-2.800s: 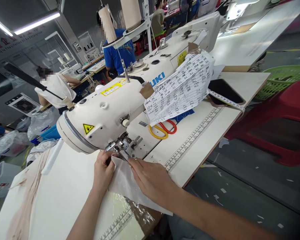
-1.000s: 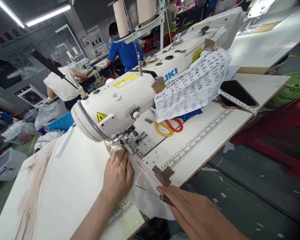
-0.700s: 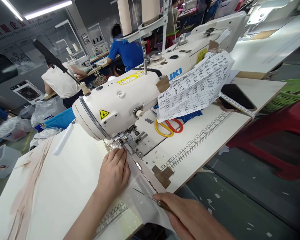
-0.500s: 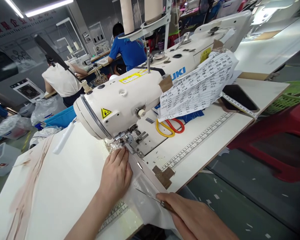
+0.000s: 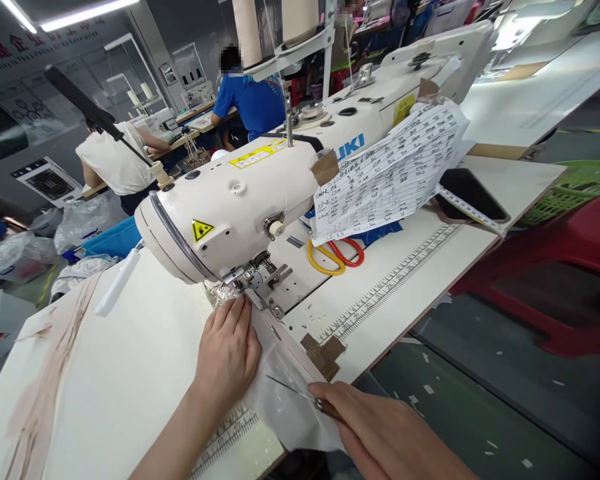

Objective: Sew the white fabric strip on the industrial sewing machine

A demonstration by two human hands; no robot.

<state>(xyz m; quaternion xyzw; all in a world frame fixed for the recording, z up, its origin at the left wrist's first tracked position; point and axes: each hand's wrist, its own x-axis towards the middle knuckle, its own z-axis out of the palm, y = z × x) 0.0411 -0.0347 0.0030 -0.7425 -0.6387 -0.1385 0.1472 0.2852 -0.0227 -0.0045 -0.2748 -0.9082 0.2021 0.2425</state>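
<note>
The sewing machine's point(image 5: 215, 200) needle area sits just beyond my left hand point(image 5: 229, 347). This hand's fingers are curled and held together on a sheer white fabric point(image 5: 293, 423) close to the presser foot, where fingertips and cloth are partly hidden. A narrow pale strip point(image 5: 293, 343) runs along the fabric's right edge, from the machine toward my right hand point(image 5: 385, 427). My right hand is closed around the wooden handle of an awl point(image 5: 329, 408), and its thin metal point reaches left over the fabric. Its fingertips also touch the strip's near end.
Yellow-and-red-handled scissors point(image 5: 336, 257) lie under a handwritten sheet point(image 5: 385, 177) taped to the machine. A dark phone point(image 5: 473, 197) rests near the table's right edge. Pinkish sheer strips point(image 5: 55, 373) lie on the left. A red stool point(image 5: 555, 267) stands at right. Two people sit ahead.
The view has shifted slightly, so the machine and table appear a little further left. Both hands keep nearly the same pose on the fabric, with the awl still in my right hand.
</note>
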